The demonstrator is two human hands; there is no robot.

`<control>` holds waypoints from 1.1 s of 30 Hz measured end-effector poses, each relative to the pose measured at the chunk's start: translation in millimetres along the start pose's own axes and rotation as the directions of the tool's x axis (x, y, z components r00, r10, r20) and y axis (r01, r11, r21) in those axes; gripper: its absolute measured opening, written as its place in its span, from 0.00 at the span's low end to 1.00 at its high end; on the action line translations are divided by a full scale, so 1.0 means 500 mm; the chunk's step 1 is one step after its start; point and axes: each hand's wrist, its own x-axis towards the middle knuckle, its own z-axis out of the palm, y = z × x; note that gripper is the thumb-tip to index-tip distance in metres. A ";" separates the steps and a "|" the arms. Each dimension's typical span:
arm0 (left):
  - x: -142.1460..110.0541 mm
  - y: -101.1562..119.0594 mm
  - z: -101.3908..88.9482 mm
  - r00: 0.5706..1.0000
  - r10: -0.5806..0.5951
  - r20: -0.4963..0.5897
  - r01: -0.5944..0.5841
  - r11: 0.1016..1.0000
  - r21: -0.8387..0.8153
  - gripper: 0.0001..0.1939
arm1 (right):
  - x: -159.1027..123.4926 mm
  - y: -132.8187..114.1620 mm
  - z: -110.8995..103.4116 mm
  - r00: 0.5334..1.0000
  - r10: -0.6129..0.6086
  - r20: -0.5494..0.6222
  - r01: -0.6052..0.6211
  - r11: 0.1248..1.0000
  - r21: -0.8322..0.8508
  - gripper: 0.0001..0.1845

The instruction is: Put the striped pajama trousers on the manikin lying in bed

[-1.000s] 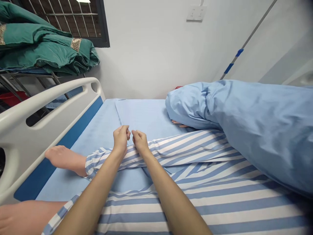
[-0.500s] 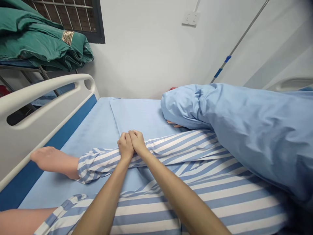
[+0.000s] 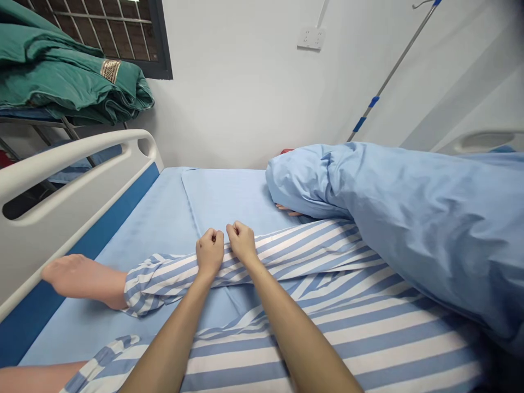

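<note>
Moving: left hand (image 3: 210, 252) and right hand (image 3: 241, 243) are drawing apart, no longer touching.
Grip: fingers (image 3: 209, 237) are curling on the cloth; clamping cannot be told.
Place: striped trouser leg (image 3: 295, 245) is lying across blue bed sheet (image 3: 229, 202).

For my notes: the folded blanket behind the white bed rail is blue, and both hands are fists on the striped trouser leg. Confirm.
Wrong: the folded blanket behind the white bed rail is green, not blue, in the head view. The left hand and right hand are fists on the striped trouser leg.
</note>
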 end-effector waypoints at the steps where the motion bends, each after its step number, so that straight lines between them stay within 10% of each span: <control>1: -0.001 0.000 0.000 1.000 0.006 0.013 -0.006 1.000 0.010 0.15 | -0.004 0.012 0.005 1.000 0.007 0.004 -0.007 1.000 0.015 0.18; 9: 0.005 0.013 0.008 0.997 -0.012 0.079 0.014 1.000 -0.023 0.15 | 0.007 0.017 -0.015 0.996 0.084 0.039 -0.093 0.931 0.352 0.19; 17: 0.035 0.161 0.055 0.983 -0.077 0.167 0.163 0.789 -0.593 0.20 | 0.018 0.029 -0.023 0.975 0.217 0.048 -0.196 0.737 0.646 0.18; 22: 0.017 0.099 0.103 0.999 -0.010 0.047 0.017 0.990 -0.138 0.20 | 0.028 0.033 -0.027 0.945 0.324 0.038 -0.253 0.656 0.711 0.17; 33: 0.010 0.080 0.110 0.995 0.012 0.099 -0.044 0.944 0.328 0.21 | 0.036 0.040 -0.031 0.940 0.334 0.069 -0.295 0.694 0.657 0.15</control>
